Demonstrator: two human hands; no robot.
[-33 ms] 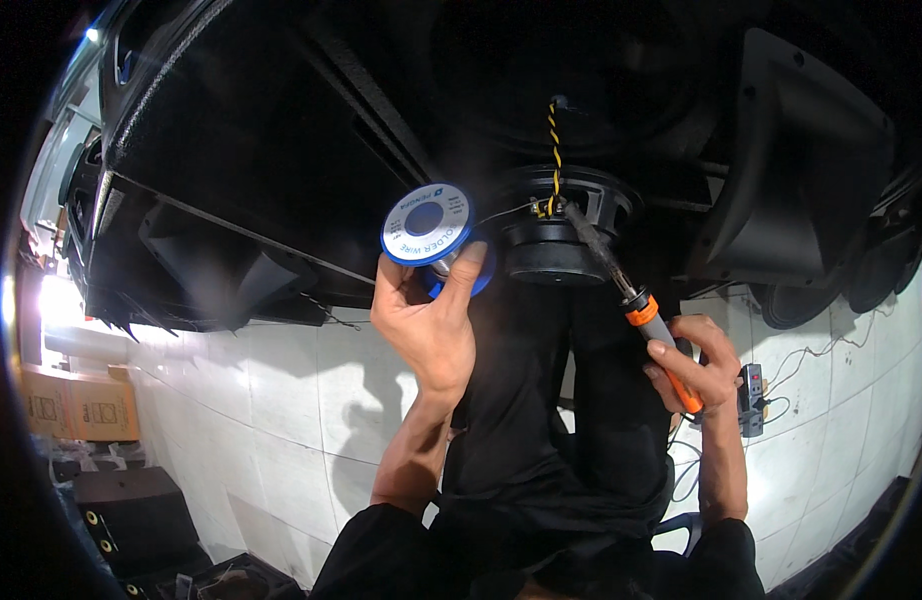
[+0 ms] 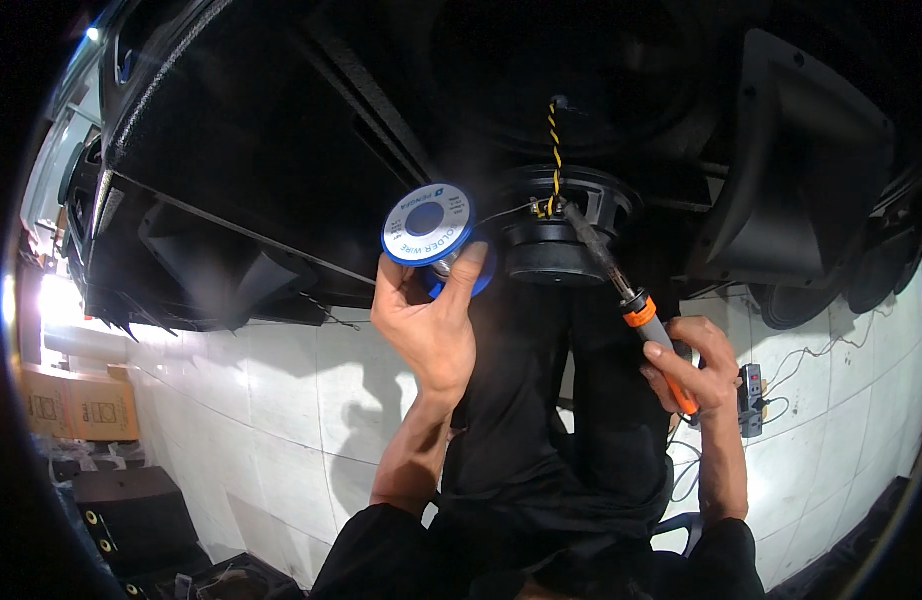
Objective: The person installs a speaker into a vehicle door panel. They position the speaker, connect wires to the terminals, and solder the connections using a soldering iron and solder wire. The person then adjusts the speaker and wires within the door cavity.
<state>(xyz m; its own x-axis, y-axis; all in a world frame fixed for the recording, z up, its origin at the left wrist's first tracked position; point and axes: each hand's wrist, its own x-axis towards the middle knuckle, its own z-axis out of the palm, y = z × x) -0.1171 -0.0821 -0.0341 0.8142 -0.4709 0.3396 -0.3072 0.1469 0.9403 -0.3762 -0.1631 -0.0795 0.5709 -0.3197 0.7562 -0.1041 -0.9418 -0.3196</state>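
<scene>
My left hand [image 2: 428, 335] grips a blue-rimmed spool of solder wire [image 2: 401, 222] between thumb and fingers. A thin strand of solder [image 2: 508, 213] runs from the spool to the terminals of a round black speaker driver [image 2: 556, 262]. In my right hand [image 2: 699, 368] is a soldering iron [image 2: 643, 316] with an orange and grey handle, its darkened tip end slanting up to the same terminals. A twisted black and yellow wire pair [image 2: 555, 145] comes down from the dark cabinet above to those terminals. Whether the tip touches the solder is too small to tell.
Black speaker cabinets [image 2: 251, 110] fill the far side, with a horn-shaped panel [image 2: 781, 170] at right. A power strip [image 2: 751, 400] with cables lies on the white tiled floor [image 2: 281, 400]. Cardboard boxes [image 2: 96, 405] and a black cabinet [image 2: 131, 505] stand at left.
My right hand and the soldering iron's handle have shifted very slightly left. The left hand with the spool looks still.
</scene>
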